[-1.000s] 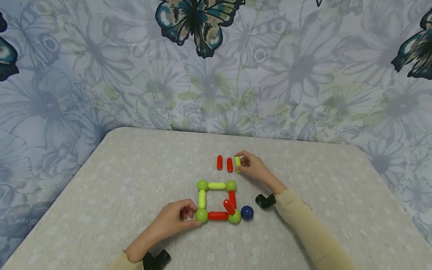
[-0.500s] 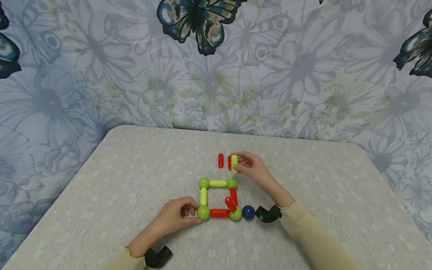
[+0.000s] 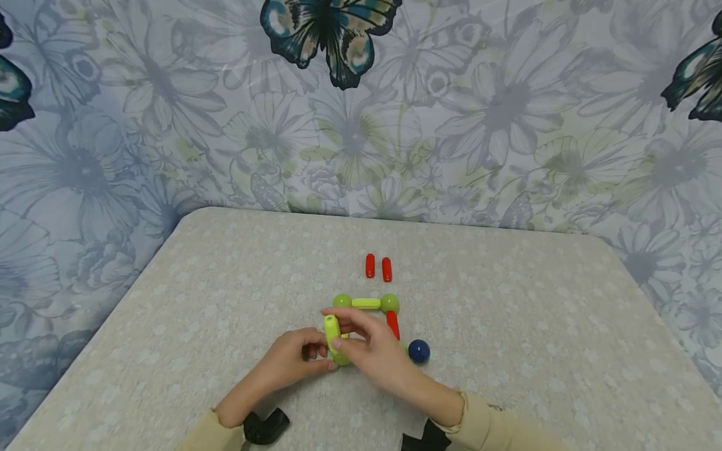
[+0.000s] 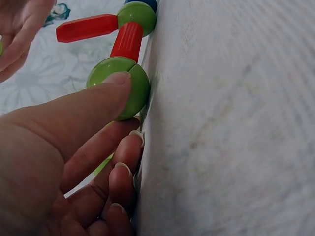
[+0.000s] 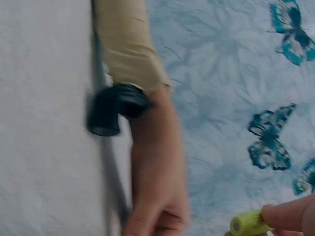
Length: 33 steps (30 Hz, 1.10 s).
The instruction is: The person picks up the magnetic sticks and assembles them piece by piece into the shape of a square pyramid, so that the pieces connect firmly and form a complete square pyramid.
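Note:
In the head view my left hand (image 3: 290,360) pinches the green ball (image 3: 341,359) at the near left corner of a square of rods and balls. Up close in the left wrist view, the thumb presses on that ball (image 4: 140,96), which joins a red rod (image 4: 129,43). My right hand (image 3: 378,351) holds a yellow-green magnetic rod (image 3: 331,327) nearly upright over the same corner; the right wrist view shows its end (image 5: 248,222) in the grip. Behind this hand, the square's near side is mostly hidden. A second red rod (image 4: 87,28) sticks up from the near right ball (image 4: 138,18).
Two loose red rods (image 3: 370,265) lie behind the square. A dark blue ball (image 3: 419,351) sits at its right. The far side has a yellow-green rod (image 3: 366,304) between two green balls (image 3: 390,303). Patterned fabric (image 3: 507,125) hangs behind the table (image 3: 507,300).
My right hand has lifted the yellow-green rod from beside the loose red rods and carried it toward me and left, over the near left corner. The left hand stays at its ball.

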Each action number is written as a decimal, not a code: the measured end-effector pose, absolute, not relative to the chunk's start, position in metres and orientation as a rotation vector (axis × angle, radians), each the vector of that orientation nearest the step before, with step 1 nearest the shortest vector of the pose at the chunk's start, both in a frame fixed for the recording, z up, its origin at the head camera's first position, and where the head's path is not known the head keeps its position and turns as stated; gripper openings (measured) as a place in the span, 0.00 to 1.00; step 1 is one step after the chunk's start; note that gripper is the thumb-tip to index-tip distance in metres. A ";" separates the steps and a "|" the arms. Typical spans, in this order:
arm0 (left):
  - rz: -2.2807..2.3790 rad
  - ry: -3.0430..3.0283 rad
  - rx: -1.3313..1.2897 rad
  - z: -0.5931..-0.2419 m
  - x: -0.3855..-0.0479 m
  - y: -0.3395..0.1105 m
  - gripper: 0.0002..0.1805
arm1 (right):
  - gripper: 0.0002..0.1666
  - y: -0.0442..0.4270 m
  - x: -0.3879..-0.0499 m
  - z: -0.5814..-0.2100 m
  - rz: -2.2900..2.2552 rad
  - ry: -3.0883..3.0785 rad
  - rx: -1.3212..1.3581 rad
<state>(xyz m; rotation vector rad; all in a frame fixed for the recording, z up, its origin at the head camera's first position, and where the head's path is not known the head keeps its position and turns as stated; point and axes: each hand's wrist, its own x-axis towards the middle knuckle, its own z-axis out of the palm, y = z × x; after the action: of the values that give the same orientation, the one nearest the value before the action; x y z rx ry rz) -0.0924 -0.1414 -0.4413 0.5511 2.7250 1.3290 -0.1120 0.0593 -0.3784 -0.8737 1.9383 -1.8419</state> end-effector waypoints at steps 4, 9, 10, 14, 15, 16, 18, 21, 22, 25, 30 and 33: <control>1.327 2.738 0.567 -0.441 -0.092 -0.141 0.11 | 0.25 0.049 -0.100 -0.393 -1.917 1.858 -0.816; 1.307 2.740 0.555 -0.441 -0.092 -0.141 0.11 | 0.25 0.047 -0.094 -0.390 -1.897 2.060 -0.804; 1.306 2.740 0.555 -0.441 -0.092 -0.141 0.10 | 0.25 0.047 -0.093 -0.388 -1.877 2.107 -0.809; 1.298 2.746 0.567 -0.441 -0.093 -0.141 0.10 | 0.24 0.046 -0.096 -0.393 -1.829 2.221 -0.819; 1.296 2.747 0.570 -0.440 -0.093 -0.141 0.10 | 0.25 0.045 -0.097 -0.398 -1.828 2.234 -0.826; 1.293 2.750 0.574 -0.440 -0.093 -0.141 0.10 | 0.25 0.045 -0.099 -0.403 -1.827 2.244 -0.831; 1.291 2.752 0.578 -0.440 -0.093 -0.141 0.09 | 0.26 0.044 -0.102 -0.413 -1.821 2.260 -0.842; 1.290 2.754 0.584 -0.441 -0.093 -0.141 0.09 | 0.29 0.045 -0.106 -0.424 -1.790 2.303 -0.885; 1.290 2.755 0.587 -0.442 -0.094 -0.141 0.09 | 0.30 0.046 -0.106 -0.425 -1.769 2.330 -0.918; 1.293 2.745 0.595 -0.443 -0.094 -0.141 0.09 | 0.33 0.052 -0.104 -0.422 -1.707 2.408 -1.052; 1.367 2.651 0.595 -0.439 -0.096 -0.145 0.10 | 0.34 0.077 -0.100 -0.401 -1.711 2.480 -1.276; 1.401 2.610 0.544 -0.433 -0.099 -0.153 0.11 | 0.32 0.099 -0.102 -0.396 -1.726 2.543 -1.297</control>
<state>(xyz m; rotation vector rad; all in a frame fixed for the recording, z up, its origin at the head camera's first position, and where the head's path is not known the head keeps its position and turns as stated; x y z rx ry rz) -0.0991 -0.1527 -0.4331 0.5438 2.6100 1.4012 -0.1024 0.0986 -0.3958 -1.2965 2.5432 -1.7265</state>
